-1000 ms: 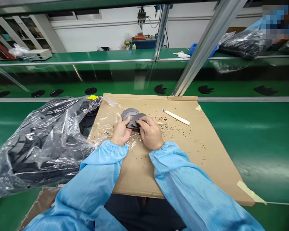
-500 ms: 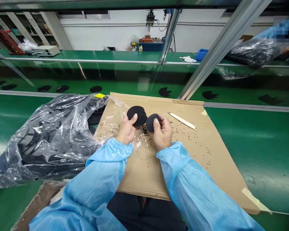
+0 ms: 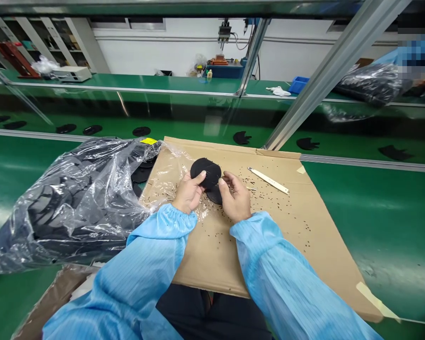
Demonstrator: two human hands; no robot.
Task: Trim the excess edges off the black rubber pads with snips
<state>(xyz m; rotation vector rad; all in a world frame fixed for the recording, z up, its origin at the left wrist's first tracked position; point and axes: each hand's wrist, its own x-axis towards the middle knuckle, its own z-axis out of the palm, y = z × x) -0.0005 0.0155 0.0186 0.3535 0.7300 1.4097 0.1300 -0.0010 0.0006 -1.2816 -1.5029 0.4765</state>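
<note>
The left hand (image 3: 188, 192) has a closed grip on a small stack of black round discs (image 3: 206, 172), thumb laid over the top disc's face and fingers curled underneath, the stack raised a little above the cardboard sheet (image 3: 212, 250). The right hand (image 3: 235, 198) meets it from the other side, its fingertips (image 3: 225, 179) pinched at the right edge of the stack, and a second dark disc (image 3: 215, 195) shows just below, between the two hands; whether the right hand truly holds that lower one or it only rests against the palm cannot be told from here. With thin, flat pieces pressed together like this, the likeliest slip is that two discs stick and come away as one, or that the lower one slides out of a loose pinch and drops among the black crumbs (image 3: 269, 200) scattered over the cardboard, where grit could cling to it. Just left of the hands lies the open mouth of a clear plastic bag (image 3: 74, 203) full of more dark pieces; a left elbow drawn back could drag the film and spill them. A pale flat stick (image 3: 268, 180) lies near the right hand on the cardboard, easily knocked off toward the green surface (image 3: 375, 217).
</note>
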